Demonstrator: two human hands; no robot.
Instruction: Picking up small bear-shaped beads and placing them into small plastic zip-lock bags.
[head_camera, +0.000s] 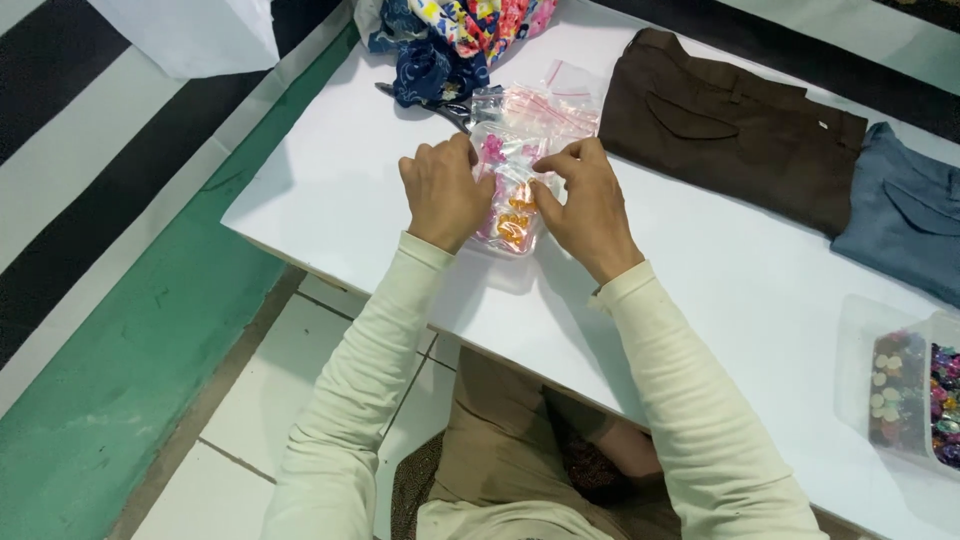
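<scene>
White and long, the table (760, 290) runs slantwise across the room, set over pale floor tiles (255, 430) with a green strip (110, 370) beside them and black-and-white stripes beyond. Someone in cream sleeves sits at its near edge, both hands up on the top.

Between those hands lies a small clear plastic bag (512, 205) holding pink and orange beads or buttons. It rests flat on the table near the front edge. The left hand (443, 193) covers the bag's left side, fingers curled down and closed over the plastic near its top, knuckles up. The right hand (585, 205) pinches the bag's upper right corner, thumb and forefinger pressed together on the plastic and the other fingers loosely bent against it.

Just behind the bag lie more clear bags (545, 105) with red seal strips, touching or overlapping it. A dark metal tool (440, 105), pliers or scissors, I cannot tell which, pokes out from under a heap of bright patterned cloth (450, 35) at the far end. To the right, well apart from the hands, lie folded brown trousers (730, 125) and a folded grey-blue garment (905, 215) beside them. A clear plastic box (905, 385) of mixed coloured buttons sits at the right edge.
</scene>
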